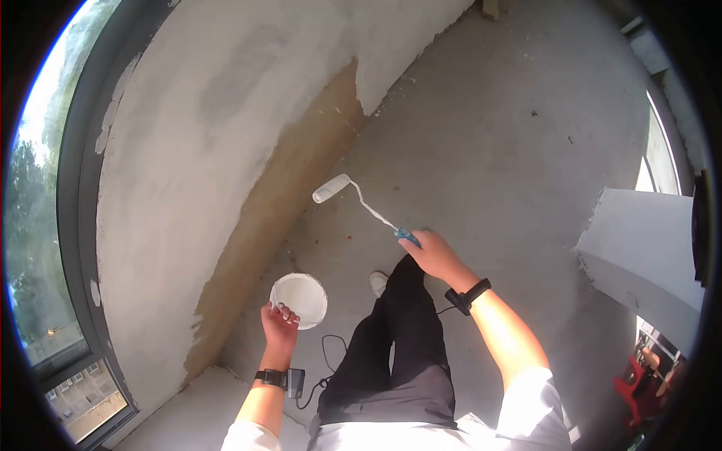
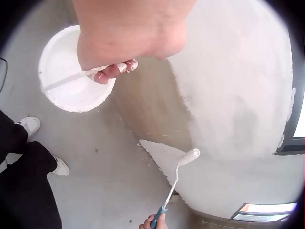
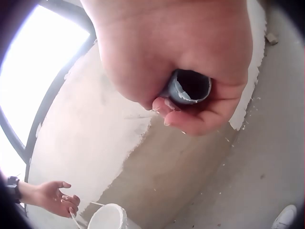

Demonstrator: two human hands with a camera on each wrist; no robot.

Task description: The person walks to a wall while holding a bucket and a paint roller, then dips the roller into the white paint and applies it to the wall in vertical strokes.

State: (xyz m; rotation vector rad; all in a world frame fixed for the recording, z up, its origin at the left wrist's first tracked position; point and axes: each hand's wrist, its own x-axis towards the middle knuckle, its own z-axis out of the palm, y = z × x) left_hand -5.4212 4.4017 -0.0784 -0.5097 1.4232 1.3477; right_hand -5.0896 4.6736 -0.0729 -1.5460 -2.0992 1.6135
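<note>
Right hand point(image 1: 436, 254) wraps tight round the paint roller point(image 1: 332, 189) handle, roller head out ahead near the wall. Left hand point(image 1: 279, 325) hooks curled fingers under the bucket point(image 1: 299, 298) handle, bucket hanging just beyond it.

Right wrist view: right hand point(image 3: 176, 67) is hiding the roller handle point(image 3: 188, 88) except its hollow end; paint bucket point(image 3: 108, 218) is running off the bottom edge.
</note>
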